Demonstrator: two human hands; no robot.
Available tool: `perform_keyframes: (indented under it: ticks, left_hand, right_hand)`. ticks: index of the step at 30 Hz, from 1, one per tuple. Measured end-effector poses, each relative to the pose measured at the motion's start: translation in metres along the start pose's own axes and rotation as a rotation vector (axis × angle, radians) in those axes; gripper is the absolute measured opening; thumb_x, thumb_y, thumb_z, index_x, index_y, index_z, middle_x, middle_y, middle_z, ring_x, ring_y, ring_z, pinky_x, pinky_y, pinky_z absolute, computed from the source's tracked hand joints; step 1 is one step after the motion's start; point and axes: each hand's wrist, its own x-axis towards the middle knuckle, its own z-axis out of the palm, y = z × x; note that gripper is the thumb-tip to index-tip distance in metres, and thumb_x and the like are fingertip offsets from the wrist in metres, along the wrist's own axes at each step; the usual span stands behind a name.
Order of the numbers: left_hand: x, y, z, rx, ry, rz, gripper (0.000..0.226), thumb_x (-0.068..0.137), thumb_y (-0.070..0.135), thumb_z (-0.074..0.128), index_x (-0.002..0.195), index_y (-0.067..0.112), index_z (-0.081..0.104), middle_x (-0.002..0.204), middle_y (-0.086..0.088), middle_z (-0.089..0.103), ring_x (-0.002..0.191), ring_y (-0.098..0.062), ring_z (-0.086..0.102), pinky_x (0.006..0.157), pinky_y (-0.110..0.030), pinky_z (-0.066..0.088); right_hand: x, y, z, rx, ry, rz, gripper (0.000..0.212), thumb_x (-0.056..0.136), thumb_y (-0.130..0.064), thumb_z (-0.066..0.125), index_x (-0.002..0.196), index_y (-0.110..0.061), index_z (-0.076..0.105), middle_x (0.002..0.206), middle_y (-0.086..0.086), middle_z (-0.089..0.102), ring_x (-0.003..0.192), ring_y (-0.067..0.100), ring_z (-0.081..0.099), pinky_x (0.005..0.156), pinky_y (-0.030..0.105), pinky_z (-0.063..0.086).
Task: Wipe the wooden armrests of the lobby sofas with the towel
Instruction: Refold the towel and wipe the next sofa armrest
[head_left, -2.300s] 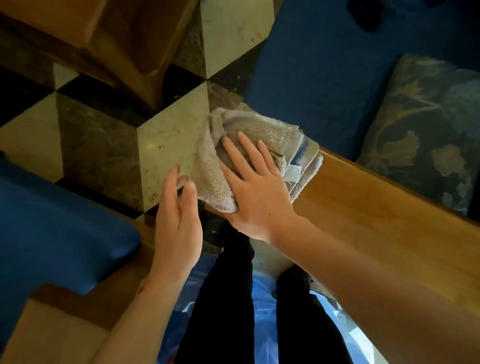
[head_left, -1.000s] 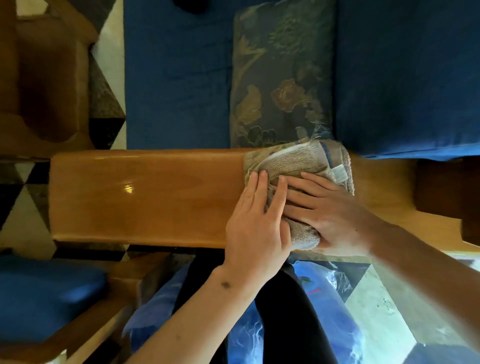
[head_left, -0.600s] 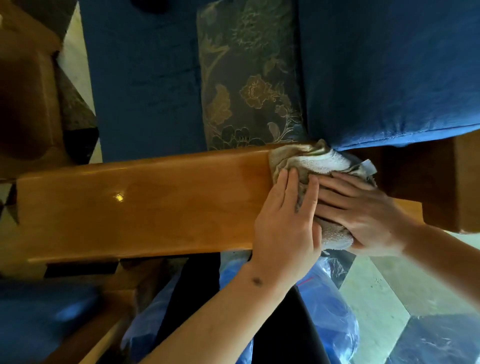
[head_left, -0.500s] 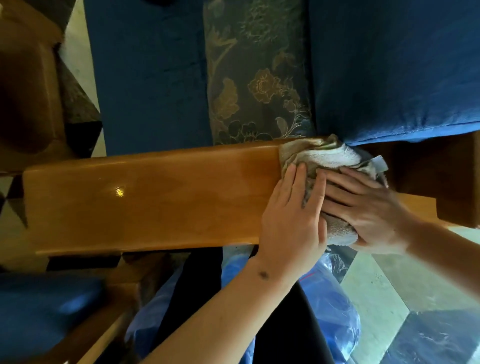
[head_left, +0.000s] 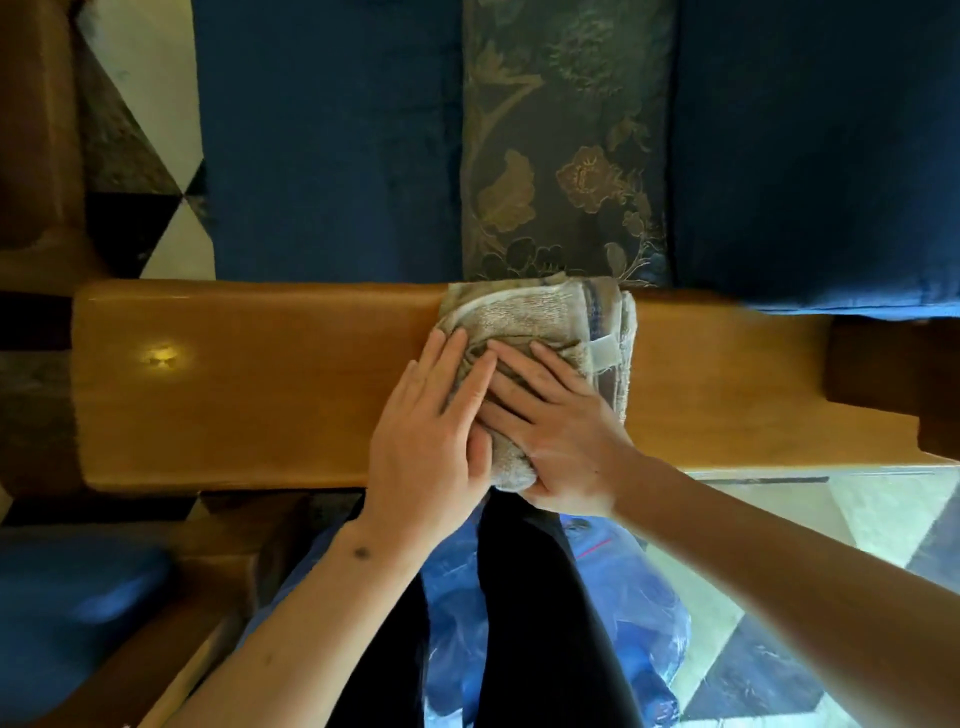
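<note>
A folded beige towel (head_left: 550, 317) lies across the middle of a wide, glossy wooden armrest (head_left: 249, 384) that runs left to right. My right hand (head_left: 556, 431) presses flat on the towel, its thumb wrapped under the towel's near end at the armrest's front edge. My left hand (head_left: 431, 441) lies flat beside it, fingers on the towel's left part and partly over my right fingers. The towel's near end is hidden under both hands.
Beyond the armrest are the sofa's blue seat cushion (head_left: 332, 140), a dark floral pillow (head_left: 561, 156) and a blue back cushion (head_left: 810, 156). A second sofa's blue cushion (head_left: 62, 608) and wooden arm sit at lower left. Blue plastic (head_left: 623, 613) surrounds my legs on the patterned stone floor.
Both hands have slid the towel leftward along the armrest, away from the back post, leaving bare wood to the right of it. The towel now lies flatter.
</note>
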Motion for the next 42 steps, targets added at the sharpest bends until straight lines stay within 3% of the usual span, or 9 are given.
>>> perform_keyframes:
  ticks: [1, 2, 6, 12, 19, 23, 28, 34, 42]
  left_hand:
    - [0.0, -0.005, -0.004, -0.003, 0.002, -0.005, 0.059, 0.094, 0.018, 0.046, 0.152, 0.015, 0.045, 0.163, -0.013, 0.035, 0.155, -0.027, 0.024, 0.122, -0.049, 0.03]
    - [-0.003, -0.014, -0.01, -0.009, 0.007, -0.017, 0.059, 0.094, 0.018, 0.046, 0.152, 0.015, 0.045, 0.163, -0.013, 0.036, 0.155, -0.027, 0.025, 0.122, -0.049, 0.03]
    - [-0.015, -0.052, -0.036, -0.026, 0.031, -0.086, 0.059, 0.093, 0.017, 0.044, 0.152, 0.015, 0.046, 0.162, -0.012, 0.038, 0.154, -0.027, 0.027, 0.122, -0.049, 0.029]
    - [-0.047, -0.129, -0.079, -0.004, 0.098, -0.242, 0.058, 0.095, 0.019, 0.04, 0.154, 0.015, 0.043, 0.164, -0.009, 0.035, 0.155, -0.024, 0.025, 0.125, -0.047, 0.022]
    - [-0.088, -0.206, -0.123, 0.036, 0.085, -0.508, 0.068, 0.094, 0.032, 0.032, 0.161, 0.022, 0.026, 0.169, -0.001, 0.023, 0.157, -0.029, 0.015, 0.124, -0.057, 0.016]
    - [-0.101, -0.224, -0.133, 0.0, 0.089, -0.646, 0.069, 0.094, 0.038, 0.027, 0.162, 0.028, 0.019, 0.17, 0.003, 0.02, 0.158, -0.028, 0.008, 0.125, -0.057, 0.009]
    - [-0.1, -0.198, -0.12, 0.049, 0.078, -0.7, 0.066, 0.099, 0.025, 0.032, 0.163, 0.019, 0.015, 0.172, -0.004, 0.011, 0.158, -0.032, 0.001, 0.124, -0.059, 0.01]
    - [-0.084, -0.136, -0.094, 0.183, -0.024, -0.562, 0.067, 0.097, 0.027, 0.028, 0.161, 0.01, 0.02, 0.17, -0.011, 0.016, 0.157, -0.035, 0.006, 0.125, -0.057, 0.013]
    - [-0.037, -0.016, -0.028, 0.207, -0.124, -0.326, 0.065, 0.102, 0.02, 0.039, 0.159, -0.002, 0.014, 0.168, -0.021, 0.012, 0.157, -0.036, 0.006, 0.127, -0.048, 0.011]
  right_hand:
    - [0.007, -0.004, -0.001, -0.026, 0.06, 0.015, 0.096, 0.047, -0.024, 0.101, 0.133, -0.001, 0.064, 0.14, 0.023, 0.061, 0.131, 0.045, 0.055, 0.103, 0.068, 0.044]
    - [0.016, -0.013, -0.001, 0.003, -0.019, 0.019, 0.097, 0.048, -0.024, 0.101, 0.134, -0.001, 0.063, 0.141, 0.023, 0.059, 0.132, 0.045, 0.053, 0.105, 0.068, 0.043]
    - [0.055, -0.044, 0.011, -0.006, -0.063, -0.019, 0.1, 0.05, -0.023, 0.1, 0.139, -0.002, 0.059, 0.146, 0.024, 0.055, 0.137, 0.046, 0.048, 0.109, 0.069, 0.038]
    - [0.133, -0.103, 0.033, -0.021, -0.08, -0.17, 0.098, 0.059, -0.031, 0.096, 0.145, -0.006, 0.054, 0.152, 0.019, 0.051, 0.144, 0.04, 0.041, 0.12, 0.056, 0.023]
    - [0.211, -0.167, 0.065, -0.004, -0.049, -0.342, 0.094, 0.072, -0.04, 0.086, 0.152, -0.012, 0.045, 0.159, 0.016, 0.042, 0.151, 0.035, 0.03, 0.124, 0.057, 0.021]
    - [0.23, -0.187, 0.073, 0.01, -0.044, -0.396, 0.088, 0.076, -0.034, 0.084, 0.152, -0.011, 0.045, 0.16, 0.016, 0.04, 0.152, 0.036, 0.028, 0.126, 0.055, 0.015]
    - [0.217, -0.177, 0.07, -0.029, -0.126, -0.411, 0.086, 0.088, -0.037, 0.072, 0.159, -0.014, 0.03, 0.168, 0.012, 0.025, 0.157, 0.031, 0.014, 0.129, 0.048, 0.004]
    - [0.157, -0.121, 0.058, 0.001, -0.127, -0.36, 0.082, 0.093, -0.033, 0.068, 0.16, -0.014, 0.025, 0.169, 0.01, 0.02, 0.157, 0.03, 0.01, 0.129, 0.046, 0.0]
    - [0.031, -0.026, 0.031, 0.11, 0.059, -0.165, 0.083, 0.081, -0.018, 0.081, 0.153, -0.007, 0.041, 0.161, 0.015, 0.038, 0.152, 0.034, 0.028, 0.126, 0.052, 0.02]
